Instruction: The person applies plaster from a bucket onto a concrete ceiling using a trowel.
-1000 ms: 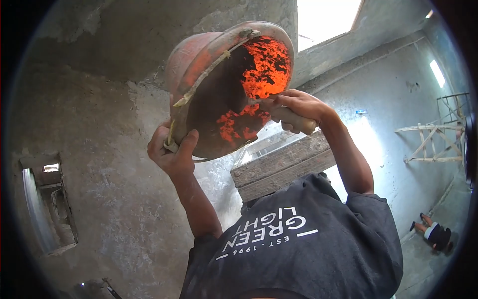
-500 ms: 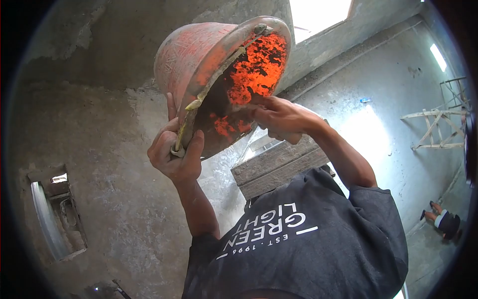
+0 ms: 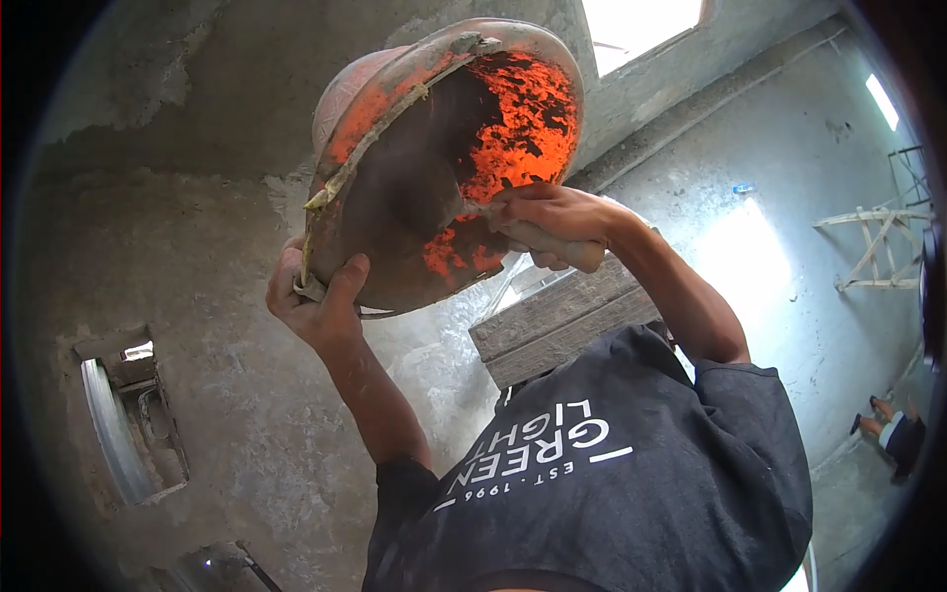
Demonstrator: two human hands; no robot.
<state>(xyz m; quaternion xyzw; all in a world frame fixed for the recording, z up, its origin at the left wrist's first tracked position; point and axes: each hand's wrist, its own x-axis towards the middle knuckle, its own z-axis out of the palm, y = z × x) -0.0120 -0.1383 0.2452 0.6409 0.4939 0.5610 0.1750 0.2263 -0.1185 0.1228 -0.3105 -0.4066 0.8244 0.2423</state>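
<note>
A worn bucket is tilted with its mouth toward me; its inside shows bright orange patches and grey residue. My left hand is closed on the lower left of its rim, thumb over the edge, by a pale knotted end of the handle. Inside the mouth, at the lower right, my right hand is wrapped round the pale handle of a trowel. The trowel's blade reaches into the bucket and is hard to make out against the grey residue.
A grey plank-like block lies below the bucket, close to my chest. A wooden trestle stands at the right, with a person partly visible below it. Rough plastered wall fills the left, with an opening in it.
The bucket has turned so more of its inside faces me. My left hand has shifted slightly left and down with the rim; the trowel's handle shows more plainly in my right hand.
</note>
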